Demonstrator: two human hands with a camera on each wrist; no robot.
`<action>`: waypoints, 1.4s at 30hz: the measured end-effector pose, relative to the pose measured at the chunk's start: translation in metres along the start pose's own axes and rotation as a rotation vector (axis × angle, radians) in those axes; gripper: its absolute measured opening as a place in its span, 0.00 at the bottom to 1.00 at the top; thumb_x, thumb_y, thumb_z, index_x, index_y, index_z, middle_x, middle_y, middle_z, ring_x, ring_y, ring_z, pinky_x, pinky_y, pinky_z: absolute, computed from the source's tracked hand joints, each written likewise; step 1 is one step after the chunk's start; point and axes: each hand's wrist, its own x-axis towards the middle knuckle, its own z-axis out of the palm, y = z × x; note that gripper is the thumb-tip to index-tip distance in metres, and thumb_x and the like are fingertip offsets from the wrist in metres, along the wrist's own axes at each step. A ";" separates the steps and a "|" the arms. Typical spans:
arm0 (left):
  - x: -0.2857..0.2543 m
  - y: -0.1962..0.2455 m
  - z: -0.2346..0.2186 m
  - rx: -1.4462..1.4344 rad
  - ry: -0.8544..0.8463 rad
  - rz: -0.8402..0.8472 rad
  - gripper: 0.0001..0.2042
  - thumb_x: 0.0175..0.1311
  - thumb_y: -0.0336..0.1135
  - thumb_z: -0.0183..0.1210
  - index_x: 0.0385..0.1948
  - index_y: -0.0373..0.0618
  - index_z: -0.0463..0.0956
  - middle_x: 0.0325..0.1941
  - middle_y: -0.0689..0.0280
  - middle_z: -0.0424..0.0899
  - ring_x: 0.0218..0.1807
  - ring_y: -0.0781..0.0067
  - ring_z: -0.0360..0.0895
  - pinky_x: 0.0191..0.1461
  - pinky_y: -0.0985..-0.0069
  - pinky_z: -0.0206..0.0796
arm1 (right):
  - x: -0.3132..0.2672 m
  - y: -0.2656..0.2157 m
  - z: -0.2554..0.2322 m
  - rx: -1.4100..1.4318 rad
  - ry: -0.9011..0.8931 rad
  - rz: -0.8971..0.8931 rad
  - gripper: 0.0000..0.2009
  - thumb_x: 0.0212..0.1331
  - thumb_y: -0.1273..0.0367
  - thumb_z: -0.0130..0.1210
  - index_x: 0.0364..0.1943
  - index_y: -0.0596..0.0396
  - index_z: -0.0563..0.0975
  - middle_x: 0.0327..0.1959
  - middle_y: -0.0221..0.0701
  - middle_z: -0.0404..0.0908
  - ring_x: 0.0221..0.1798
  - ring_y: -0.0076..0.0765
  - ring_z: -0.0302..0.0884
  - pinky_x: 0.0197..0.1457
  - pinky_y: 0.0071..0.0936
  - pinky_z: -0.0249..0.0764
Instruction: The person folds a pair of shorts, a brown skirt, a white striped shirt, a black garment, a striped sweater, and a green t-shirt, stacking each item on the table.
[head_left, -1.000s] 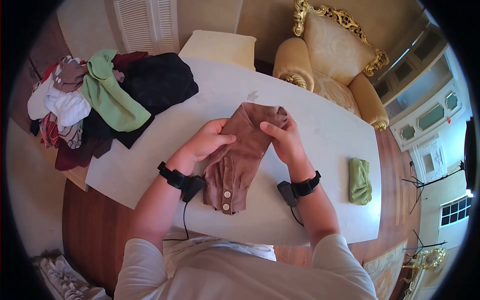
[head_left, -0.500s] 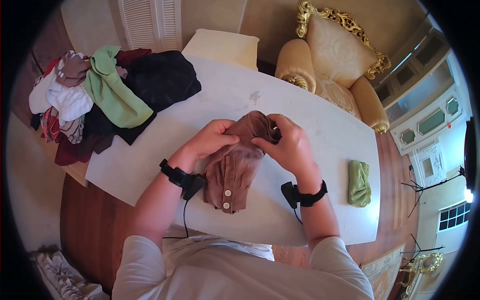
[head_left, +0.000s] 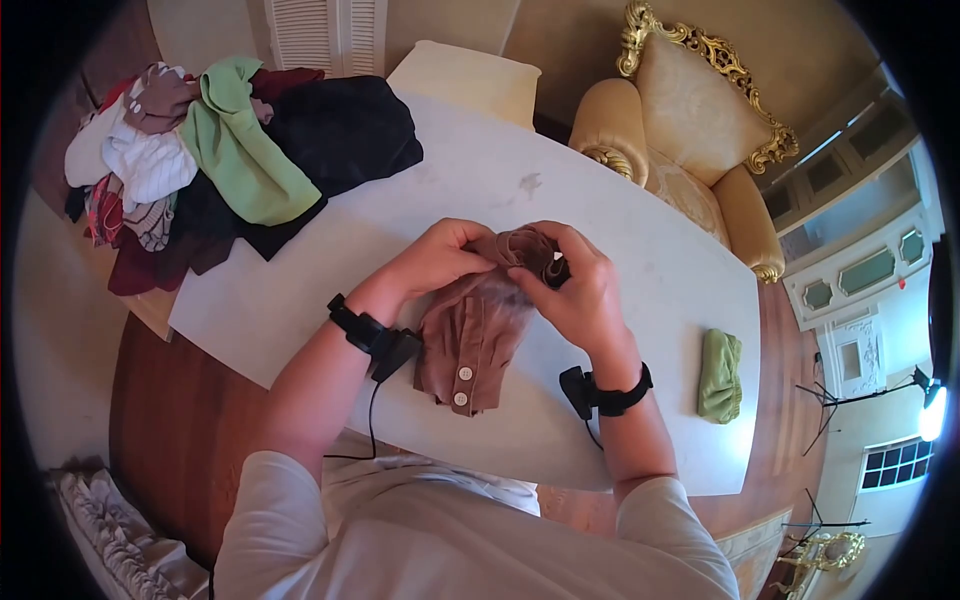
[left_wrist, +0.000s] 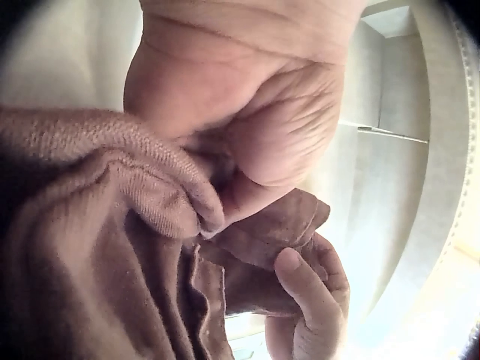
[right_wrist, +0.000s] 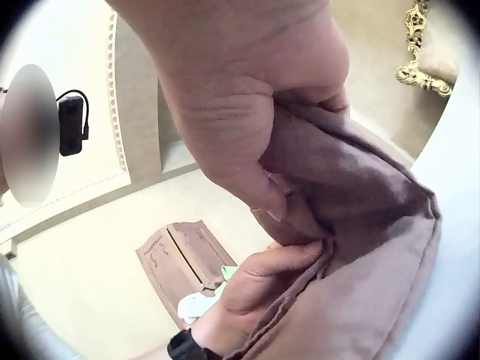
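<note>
A brown buttoned garment (head_left: pixel 478 335) is folded into a narrow length over the table, two white buttons at its near end. My left hand (head_left: pixel 448 258) pinches its far end from the left, thumb on top. From the right, my right hand (head_left: pixel 582 290) grips the same end, thumb near the left thumb and fingers behind the cloth. Between the hands the far end is curled into loops. In the left wrist view, folds of the brown cloth (left_wrist: pixel 90 255) hide the left fingertips. The right wrist view shows the cloth (right_wrist: pixel 367 247) hanging open as a pocket beneath the right hand.
A heap of clothes lies at the table's left end, with a green garment (head_left: pixel 240 150) and a black one (head_left: pixel 345 135) on top. A small green folded bundle (head_left: pixel 720 375) rests near the right edge of the white table (head_left: pixel 620 400). A gilded armchair (head_left: pixel 690 130) stands beyond.
The garment's far end, spread flat earlier, is now bent over and curled between the hands. My right hand has turned inward over it, and my left has shifted slightly farther away.
</note>
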 end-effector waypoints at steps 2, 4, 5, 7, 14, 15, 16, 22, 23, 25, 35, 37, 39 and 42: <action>0.000 0.000 0.001 0.017 -0.006 0.001 0.12 0.67 0.21 0.61 0.51 0.33 0.83 0.49 0.63 0.88 0.50 0.77 0.83 0.57 0.76 0.75 | -0.001 0.000 0.002 0.038 0.006 0.019 0.15 0.56 0.77 0.68 0.48 0.58 0.81 0.37 0.41 0.86 0.35 0.47 0.86 0.39 0.35 0.81; -0.001 0.003 0.003 0.017 -0.009 -0.001 0.13 0.68 0.22 0.62 0.52 0.33 0.82 0.50 0.63 0.88 0.51 0.78 0.83 0.57 0.76 0.75 | -0.004 0.008 0.002 0.016 -0.019 0.053 0.16 0.56 0.77 0.68 0.49 0.58 0.80 0.37 0.41 0.86 0.35 0.46 0.85 0.39 0.34 0.81; -0.002 0.005 0.005 0.006 -0.008 -0.003 0.13 0.68 0.23 0.63 0.52 0.33 0.82 0.50 0.64 0.88 0.52 0.78 0.82 0.58 0.77 0.75 | -0.004 0.008 0.000 0.011 -0.023 0.067 0.16 0.56 0.77 0.68 0.49 0.58 0.80 0.37 0.41 0.86 0.35 0.46 0.85 0.39 0.34 0.80; -0.005 0.010 0.007 -0.009 -0.028 -0.031 0.14 0.69 0.26 0.65 0.54 0.33 0.81 0.51 0.64 0.87 0.53 0.78 0.82 0.58 0.77 0.75 | -0.003 0.009 -0.005 0.002 -0.033 0.097 0.15 0.57 0.78 0.68 0.48 0.57 0.80 0.37 0.41 0.86 0.35 0.45 0.85 0.38 0.33 0.80; -0.011 0.013 -0.002 0.092 -0.241 -0.190 0.17 0.71 0.34 0.67 0.56 0.33 0.81 0.52 0.63 0.87 0.53 0.76 0.81 0.59 0.75 0.74 | 0.003 0.019 -0.023 -0.052 0.051 0.035 0.14 0.57 0.79 0.66 0.47 0.57 0.81 0.36 0.41 0.85 0.34 0.46 0.84 0.38 0.34 0.79; -0.010 0.011 -0.002 0.090 -0.261 -0.210 0.16 0.71 0.34 0.66 0.55 0.33 0.81 0.51 0.63 0.87 0.52 0.76 0.81 0.58 0.75 0.73 | 0.004 0.015 -0.025 -0.072 0.048 0.031 0.13 0.57 0.80 0.66 0.47 0.57 0.81 0.35 0.40 0.85 0.35 0.46 0.84 0.38 0.34 0.79; -0.009 0.008 -0.001 0.117 -0.225 -0.202 0.15 0.70 0.33 0.66 0.54 0.34 0.82 0.49 0.63 0.87 0.51 0.76 0.81 0.57 0.75 0.74 | 0.004 0.012 -0.027 -0.093 0.045 0.029 0.13 0.57 0.80 0.66 0.46 0.57 0.81 0.35 0.40 0.85 0.35 0.47 0.84 0.38 0.35 0.79; 0.002 -0.010 0.000 0.177 0.040 -0.131 0.09 0.69 0.26 0.62 0.48 0.35 0.84 0.41 0.65 0.87 0.43 0.77 0.81 0.50 0.73 0.75 | 0.003 -0.012 -0.023 -0.097 -0.026 -0.249 0.11 0.50 0.82 0.64 0.37 0.54 0.83 0.35 0.35 0.84 0.38 0.47 0.83 0.39 0.36 0.80; 0.003 -0.010 -0.003 0.148 0.053 -0.123 0.09 0.69 0.25 0.61 0.47 0.35 0.84 0.41 0.65 0.87 0.43 0.77 0.81 0.49 0.73 0.75 | 0.001 -0.019 -0.022 -0.123 -0.079 -0.265 0.11 0.48 0.81 0.64 0.36 0.54 0.83 0.35 0.34 0.83 0.38 0.46 0.83 0.40 0.36 0.80; 0.004 -0.008 -0.007 0.126 0.075 -0.109 0.09 0.68 0.23 0.60 0.47 0.36 0.84 0.42 0.66 0.87 0.44 0.77 0.81 0.49 0.73 0.75 | -0.006 -0.030 -0.016 -0.173 -0.187 -0.303 0.11 0.44 0.81 0.63 0.34 0.53 0.82 0.35 0.33 0.82 0.39 0.44 0.82 0.41 0.36 0.80; 0.001 0.000 -0.011 0.203 0.101 -0.108 0.22 0.56 0.12 0.48 0.50 0.34 0.83 0.50 0.61 0.88 0.51 0.74 0.81 0.56 0.74 0.75 | -0.034 -0.028 0.032 -0.230 -0.364 -0.388 0.13 0.39 0.72 0.72 0.31 0.51 0.82 0.34 0.28 0.77 0.38 0.38 0.79 0.42 0.34 0.79; 0.000 -0.002 -0.012 0.239 0.102 -0.093 0.22 0.56 0.12 0.48 0.50 0.35 0.84 0.49 0.60 0.88 0.51 0.72 0.82 0.56 0.73 0.75 | -0.034 -0.029 0.033 -0.242 -0.371 -0.389 0.12 0.39 0.72 0.71 0.31 0.51 0.82 0.33 0.28 0.77 0.38 0.37 0.79 0.41 0.34 0.79; 0.000 -0.003 -0.013 0.275 0.102 -0.062 0.21 0.56 0.13 0.49 0.49 0.35 0.84 0.47 0.59 0.89 0.49 0.70 0.83 0.55 0.72 0.76 | -0.035 -0.029 0.033 -0.248 -0.380 -0.384 0.11 0.40 0.72 0.70 0.31 0.51 0.82 0.33 0.27 0.77 0.37 0.37 0.79 0.41 0.33 0.79; 0.003 -0.007 -0.019 0.374 0.034 0.023 0.19 0.58 0.13 0.51 0.48 0.36 0.85 0.46 0.60 0.90 0.48 0.72 0.83 0.54 0.72 0.76 | -0.036 -0.029 0.031 -0.250 -0.381 -0.405 0.08 0.43 0.73 0.66 0.30 0.51 0.81 0.32 0.27 0.76 0.36 0.36 0.78 0.39 0.33 0.78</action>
